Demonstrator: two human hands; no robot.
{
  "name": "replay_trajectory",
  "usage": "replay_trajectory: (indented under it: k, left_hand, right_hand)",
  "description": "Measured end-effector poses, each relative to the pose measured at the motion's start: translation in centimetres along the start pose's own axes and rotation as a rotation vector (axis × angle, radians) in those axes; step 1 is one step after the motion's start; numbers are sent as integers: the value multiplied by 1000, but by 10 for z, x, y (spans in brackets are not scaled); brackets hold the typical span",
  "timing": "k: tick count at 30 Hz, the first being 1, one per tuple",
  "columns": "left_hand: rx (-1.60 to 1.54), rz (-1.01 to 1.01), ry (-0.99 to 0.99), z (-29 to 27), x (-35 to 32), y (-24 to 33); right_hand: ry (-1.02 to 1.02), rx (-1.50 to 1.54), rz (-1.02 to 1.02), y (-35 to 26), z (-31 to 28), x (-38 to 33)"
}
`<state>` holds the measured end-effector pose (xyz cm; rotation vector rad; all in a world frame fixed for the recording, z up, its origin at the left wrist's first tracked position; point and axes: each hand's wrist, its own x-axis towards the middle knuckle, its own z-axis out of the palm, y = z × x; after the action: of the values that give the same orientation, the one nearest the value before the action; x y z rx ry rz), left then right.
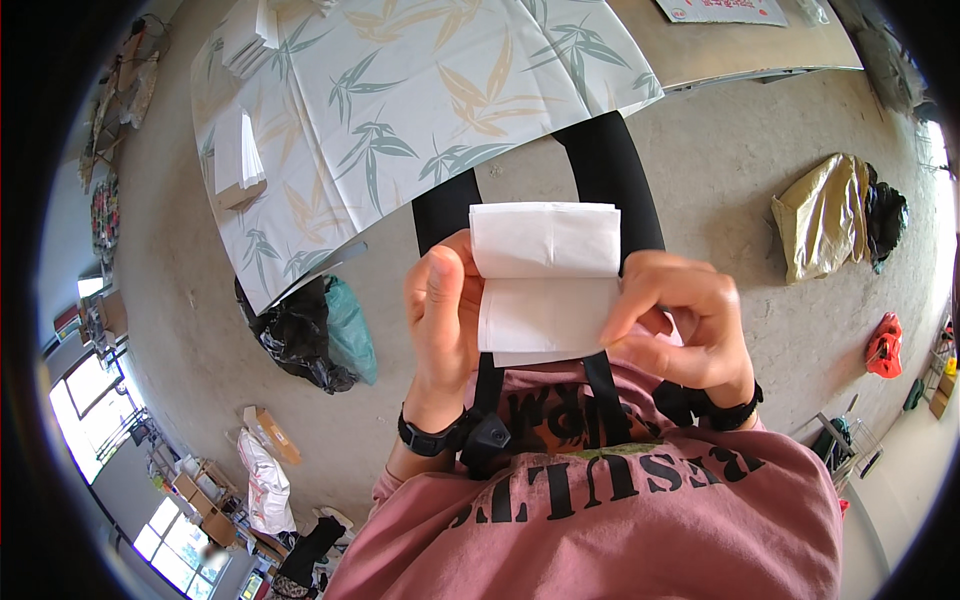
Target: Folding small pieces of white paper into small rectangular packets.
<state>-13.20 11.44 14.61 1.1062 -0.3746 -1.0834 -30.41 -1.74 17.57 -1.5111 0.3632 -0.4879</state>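
Paper (545, 242), white and folded, sits mid-frame, left hand (441, 318) gripping its left edge (some fingers hidden behind), right hand (695, 318) pinching the lower right corner, apparently mid-fold or unfold, so next move likely calls for steady, aligned edges.

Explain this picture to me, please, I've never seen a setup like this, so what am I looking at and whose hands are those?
There's no machine here, just a person's two bare hands. The single picture comes from a wide fisheye camera worn on that person's head, looking down, so straight edges bend near the rim. The left hand holds the left side of a folded white paper, and the right hand grips its lower right corner. Beyond them is a table with a leaf-patterned cover. At its left lie a white stack with a brown piece at its near end and, farther back, more white sheets.
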Motion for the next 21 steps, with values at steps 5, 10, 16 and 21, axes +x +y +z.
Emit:
replay_trajectory:
  k: [5,10,16,21]
  left_hand:
    - [27,77,70,7,0,3]
    - [111,139,4,5,0,0]
    - [127,134,5,9,-1,1]
    - [170,114,-1,8,-2,1]
  right_hand:
    - [-73,119,222,-4,-4,-7]
    - [288,240,61,2,5,-8]
    - [248,4,-15,-3,8,-1]
    - [263,-56,3,0,10,0]
